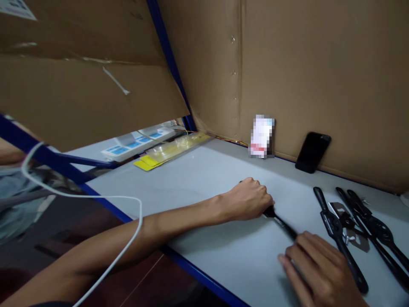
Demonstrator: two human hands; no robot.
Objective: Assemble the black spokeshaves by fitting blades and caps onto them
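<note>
Two hands at a slim black tool [286, 228] above the bench [204, 170].
The left hand [251, 199] was closed in a fist around one end of the tool, while the right hand [322, 273], blurred, had its fingers curled by the other end; how firmly it gripped, I could not tell. The tool slanted between them, over the front part of the bench. More black tools [338, 230] lay beside the right hand, a dark phone [313, 152] leaned on the cardboard wall [319, 76] behind, and clear packets with yellow cards [174, 149] lay at the back left.
</note>
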